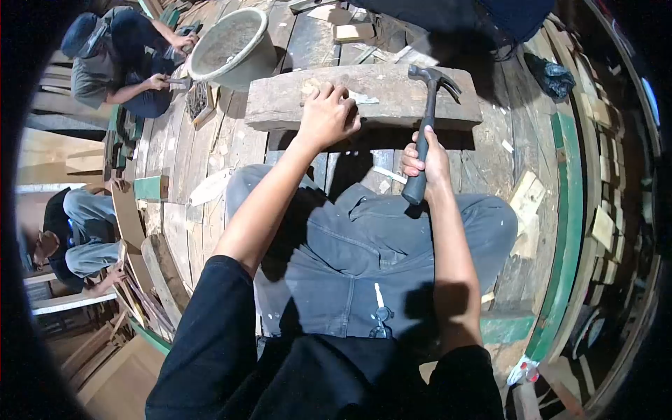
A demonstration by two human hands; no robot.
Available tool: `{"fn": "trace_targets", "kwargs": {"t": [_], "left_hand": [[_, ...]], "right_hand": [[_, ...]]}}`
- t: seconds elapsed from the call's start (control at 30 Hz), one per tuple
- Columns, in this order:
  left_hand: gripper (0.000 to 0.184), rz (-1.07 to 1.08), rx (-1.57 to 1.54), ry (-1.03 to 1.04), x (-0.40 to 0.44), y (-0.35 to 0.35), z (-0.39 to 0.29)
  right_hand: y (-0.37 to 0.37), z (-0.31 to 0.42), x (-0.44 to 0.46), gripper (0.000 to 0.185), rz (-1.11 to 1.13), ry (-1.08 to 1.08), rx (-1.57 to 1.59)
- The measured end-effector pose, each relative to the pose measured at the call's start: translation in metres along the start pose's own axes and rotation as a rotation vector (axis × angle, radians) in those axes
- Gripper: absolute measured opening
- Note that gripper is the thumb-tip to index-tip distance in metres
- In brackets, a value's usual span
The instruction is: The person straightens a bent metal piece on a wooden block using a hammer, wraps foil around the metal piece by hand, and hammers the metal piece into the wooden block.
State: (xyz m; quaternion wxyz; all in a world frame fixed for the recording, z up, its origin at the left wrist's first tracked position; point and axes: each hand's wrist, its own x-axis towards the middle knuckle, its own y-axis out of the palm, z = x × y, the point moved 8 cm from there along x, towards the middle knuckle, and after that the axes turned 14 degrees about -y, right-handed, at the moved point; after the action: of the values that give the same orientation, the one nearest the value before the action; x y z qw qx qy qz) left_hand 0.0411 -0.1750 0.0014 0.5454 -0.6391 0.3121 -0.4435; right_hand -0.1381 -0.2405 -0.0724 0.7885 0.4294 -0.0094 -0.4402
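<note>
My right hand point(428, 159) is wrapped round the dark grip of a claw hammer point(427, 129). The hammer's head is up over the right part of a thick wooden beam point(399, 94), its claw pointing right. On the beam's left half rests my left hand point(327, 115), fingers bent and drawn together; whatever they may hold is hidden beneath them. A pale scrap point(364, 99) lies on the beam just right of that hand. Below, my crossed legs in grey trousers point(378, 238) sit close to the beam.
A grey bucket point(259, 52) stands beyond the beam's left end, beside a small box of nails point(201, 101). Two other people point(115, 63) work at the left. Wood offcuts point(353, 32) lie ahead, a black plastic bag point(550, 75) at right, near a green-painted beam point(565, 210).
</note>
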Motion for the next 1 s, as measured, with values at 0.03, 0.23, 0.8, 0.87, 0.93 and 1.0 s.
{"fn": "trace_targets", "kwargs": {"t": [0.03, 0.23, 0.8, 0.87, 0.93, 1.0], "left_hand": [[0.03, -0.02, -0.066, 0.01, -0.003, -0.002, 0.004], [0.042, -0.014, -0.137, 0.025, -0.015, 0.014, 0.024], [0.039, -0.042, -0.302, -0.225, -0.023, 0.031, 0.056], [0.039, -0.016, -0.247, -0.231, -0.025, 0.026, 0.052], [0.038, -0.07, -0.201, -0.205, -0.023, 0.022, 0.048], [0.038, -0.094, -0.204, -0.211, -0.025, 0.025, 0.047]], "right_hand": [[-0.001, 0.001, 0.0, 0.033, -0.001, -0.005, -0.047], [0.009, 0.02, -0.012, 0.031, 0.056, -0.192, -0.639], [0.022, 0.012, -0.057, 0.033, 0.244, -0.445, -1.643], [0.02, 0.009, -0.056, 0.034, 0.226, -0.446, -1.625], [0.041, 0.017, -0.064, 0.036, 0.239, -0.567, -1.635], [0.056, 0.025, -0.076, 0.035, 0.191, -0.616, -1.648]]}}
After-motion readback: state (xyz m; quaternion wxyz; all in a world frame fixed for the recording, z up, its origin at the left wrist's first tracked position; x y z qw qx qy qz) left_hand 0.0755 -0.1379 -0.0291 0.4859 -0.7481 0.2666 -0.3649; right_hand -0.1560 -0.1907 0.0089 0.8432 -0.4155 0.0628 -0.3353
